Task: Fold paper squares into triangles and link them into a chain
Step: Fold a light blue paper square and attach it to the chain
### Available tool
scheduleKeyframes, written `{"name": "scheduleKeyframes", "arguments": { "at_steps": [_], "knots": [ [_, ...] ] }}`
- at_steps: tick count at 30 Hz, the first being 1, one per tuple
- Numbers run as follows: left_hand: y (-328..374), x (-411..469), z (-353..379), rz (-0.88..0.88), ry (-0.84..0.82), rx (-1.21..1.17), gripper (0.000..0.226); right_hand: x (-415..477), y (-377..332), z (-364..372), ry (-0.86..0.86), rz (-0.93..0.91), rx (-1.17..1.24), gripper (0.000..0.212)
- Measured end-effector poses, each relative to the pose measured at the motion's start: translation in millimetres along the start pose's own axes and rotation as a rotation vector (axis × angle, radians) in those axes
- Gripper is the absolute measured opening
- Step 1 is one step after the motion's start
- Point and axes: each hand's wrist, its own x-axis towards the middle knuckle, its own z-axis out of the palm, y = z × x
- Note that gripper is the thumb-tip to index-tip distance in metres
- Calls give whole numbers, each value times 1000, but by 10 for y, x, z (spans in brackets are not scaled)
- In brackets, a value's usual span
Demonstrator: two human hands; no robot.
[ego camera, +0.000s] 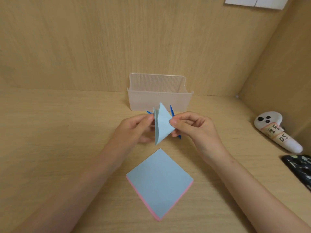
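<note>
A light blue folded paper triangle (pixel 162 124) is held upright above the desk, between both hands. My left hand (pixel 134 130) pinches its left side and my right hand (pixel 193 126) pinches its right corner with thumb and forefinger. Dark blue paper tips (pixel 172 111) stick out behind the light blue piece, at left, upper right and below my right hand; how they join is hidden. A stack of paper squares (pixel 159 182), light blue on top with pink edges below, lies on the desk in front of me, turned like a diamond.
A clear ribbed plastic box (pixel 159 95) stands against the back wall, just behind the hands. A white handheld controller (pixel 276 132) with a label lies at the right. A dark patterned object (pixel 299 167) sits at the right edge. Wooden walls close the back and right.
</note>
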Motion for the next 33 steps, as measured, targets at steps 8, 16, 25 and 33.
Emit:
{"name": "scheduleKeyframes", "arguments": {
  "at_steps": [8,16,25,33],
  "knots": [
    [28,-14,0,37,118,-109,15,-14,9,61,-23,-7,-38,7],
    [32,-20,50,46,167,-144,11,-16,12,74,-37,-26,-44,9],
    [9,-22,39,81,173,-116,16,-22,12,74,-44,-56,-90,9],
    [19,-39,59,110,158,-87,13,-21,13,81,-8,-37,-82,8]
  ]
}}
